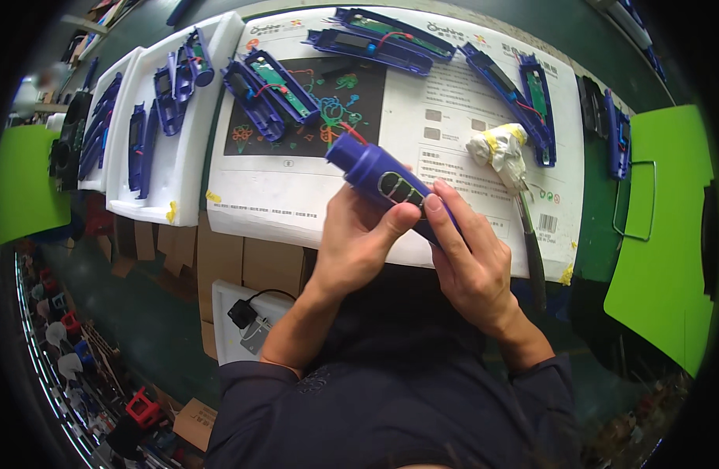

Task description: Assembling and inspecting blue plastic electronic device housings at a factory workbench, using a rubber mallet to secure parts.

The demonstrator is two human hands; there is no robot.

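In front of my body I hold a blue plastic handheld casing (361, 166) with a dark button panel outlined in light green, tilted with its narrower open end up and to the left. Red wires stick out near that end. My left hand (352, 244) wraps round its lower left side, thumb near the buttons. On the other side my right hand (475, 262) grips the lower end, with fingertips pressed by the panel. Beyond my hands, opened blue casing halves (270, 90) with green circuit boards and red wires lie on a white printed board (277, 203).
A dark-handled tool (529, 234) lies at right below a crumpled white wrapping (500, 150) with yellow tape. White foam trays (189, 172) at left hold more casings. Another casing (617, 137) lies far right, near a green panel (664, 211). A black adapter (241, 314) sits lower left.
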